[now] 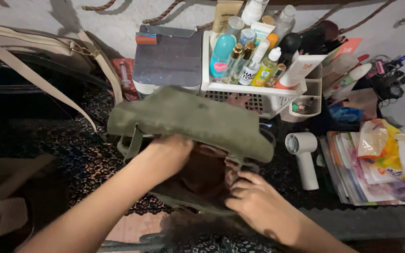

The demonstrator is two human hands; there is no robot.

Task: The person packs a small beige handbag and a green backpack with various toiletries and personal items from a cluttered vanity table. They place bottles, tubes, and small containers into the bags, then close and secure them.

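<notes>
Hands working an olive-green canvas bag [193,122] on the dark counter [71,154]: I am reaching my left hand [167,154] inside, fingers hidden, while my right hand [254,204] is gripping its rim, before the white toiletry basket [258,93].

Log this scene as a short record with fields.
Left hand: reaching inside the olive green bag, under its flap
Right hand: gripping the bag's front edge
Bag lining: brown
Behind bag: white basket of bottles and tubes
Right of bag: white handheld fan, stack of papers
Far left: beige handbag
</notes>
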